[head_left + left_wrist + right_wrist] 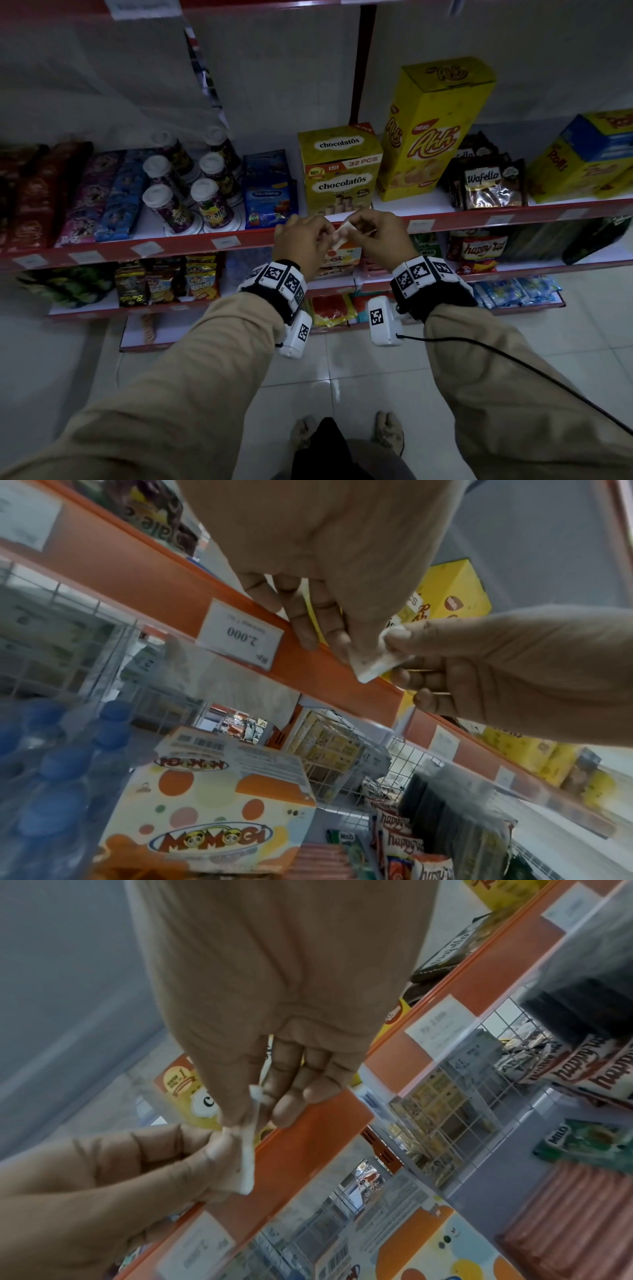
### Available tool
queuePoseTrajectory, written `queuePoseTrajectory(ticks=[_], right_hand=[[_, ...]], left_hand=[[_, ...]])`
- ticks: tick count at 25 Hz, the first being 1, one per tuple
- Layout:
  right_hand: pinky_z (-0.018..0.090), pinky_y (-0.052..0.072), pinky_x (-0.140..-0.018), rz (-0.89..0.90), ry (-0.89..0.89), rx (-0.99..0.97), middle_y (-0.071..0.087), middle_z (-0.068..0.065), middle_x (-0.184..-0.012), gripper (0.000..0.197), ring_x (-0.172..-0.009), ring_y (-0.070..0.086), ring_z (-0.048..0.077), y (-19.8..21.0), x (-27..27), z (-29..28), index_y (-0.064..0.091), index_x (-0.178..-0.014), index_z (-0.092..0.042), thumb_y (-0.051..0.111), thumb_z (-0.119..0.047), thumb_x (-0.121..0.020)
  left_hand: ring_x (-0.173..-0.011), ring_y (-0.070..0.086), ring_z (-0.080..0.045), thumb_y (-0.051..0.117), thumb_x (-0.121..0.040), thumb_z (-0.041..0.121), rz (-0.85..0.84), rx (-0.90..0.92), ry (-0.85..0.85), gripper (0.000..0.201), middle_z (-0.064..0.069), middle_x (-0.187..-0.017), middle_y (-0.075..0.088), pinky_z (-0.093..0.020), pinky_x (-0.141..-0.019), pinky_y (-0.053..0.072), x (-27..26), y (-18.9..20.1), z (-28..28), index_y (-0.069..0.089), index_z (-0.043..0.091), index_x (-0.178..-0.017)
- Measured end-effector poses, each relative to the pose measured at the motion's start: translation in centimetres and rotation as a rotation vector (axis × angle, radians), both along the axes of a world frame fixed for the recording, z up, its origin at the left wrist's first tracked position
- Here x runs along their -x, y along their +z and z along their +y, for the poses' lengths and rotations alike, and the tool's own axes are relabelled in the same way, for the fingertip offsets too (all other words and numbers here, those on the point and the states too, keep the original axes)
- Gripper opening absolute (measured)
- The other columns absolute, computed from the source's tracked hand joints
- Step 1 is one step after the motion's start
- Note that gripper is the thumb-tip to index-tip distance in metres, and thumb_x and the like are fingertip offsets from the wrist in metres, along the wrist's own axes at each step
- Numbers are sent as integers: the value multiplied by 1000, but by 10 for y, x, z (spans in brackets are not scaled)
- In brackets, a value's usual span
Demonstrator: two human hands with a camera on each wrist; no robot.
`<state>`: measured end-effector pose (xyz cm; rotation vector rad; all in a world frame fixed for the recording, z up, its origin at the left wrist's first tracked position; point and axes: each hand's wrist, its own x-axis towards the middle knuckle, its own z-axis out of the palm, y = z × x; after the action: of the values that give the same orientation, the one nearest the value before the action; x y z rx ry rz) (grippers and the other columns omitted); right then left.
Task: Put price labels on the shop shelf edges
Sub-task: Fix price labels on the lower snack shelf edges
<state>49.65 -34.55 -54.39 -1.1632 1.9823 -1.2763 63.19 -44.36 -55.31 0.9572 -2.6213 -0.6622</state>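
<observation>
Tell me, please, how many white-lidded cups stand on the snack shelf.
6 white-lidded cups, in two columns left of the blue packet: front pair, the other at; middle pair; dim back pair. More may be hidden behind.

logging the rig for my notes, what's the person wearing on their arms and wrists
Both arms are in long tan sleeves. Each wrist carries a black band set with white blocks printed with black square-pattern markers. Under each wrist hangs a white box with one more such marker. A thin black cable trails from the right wrist's box. The left hand and right hand are bare.
</observation>
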Motion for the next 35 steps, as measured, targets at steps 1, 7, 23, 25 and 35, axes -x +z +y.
queuePoseTrajectory(ticks=[1,7,23,25,35], right_hand=[[30,54,-69,11,1,-19,70,9,-79,7,-76,67,18,0,1,0,69,-88,-6,68,-12,-85],[20,48,-65,56,0,-27,69,12,-81,7,-74,64,17,3,4,6,69,-92,-9,66,-10,-86],[29,47,-69,351,-123,-25,67,0,-85,8,-82,61,17,12,19,4,68,-86,-15,62,-9,-87],[33,49,-73,382,-123,-26,68,5,-92,8,-87,60,21,8,16,3,69,-90,-14,62,-11,-88],[34,39,-75,535,-20,-93,64,14,-92,11,-95,51,32,-9,10,6,67,-95,-6,61,-9,-87]], left_hand=[[-97,46,-20,56,-91,42,2,5,-9,15,14,-85,53,-34,-82,25,-1,1,-1,61,28,-93],[-98,47,-21,57,-90,41,-47,67,-61,18,8,-94,64,-37,-89,26,-3,3,-4,64,25,-92],[-100,56,-27,55,-94,28,3,57,-108,25,-5,-116,54,-41,-90,42,-10,6,-7,58,15,-114],[-104,55,-29,54,-94,29,0,57,-100,31,-7,-119,53,-43,-89,44,-8,6,-5,55,14,-122],[-103,46,-24,49,-96,32,-154,193,-24,21,1,-113,59,-36,-87,36,4,-1,4,63,22,-109]])
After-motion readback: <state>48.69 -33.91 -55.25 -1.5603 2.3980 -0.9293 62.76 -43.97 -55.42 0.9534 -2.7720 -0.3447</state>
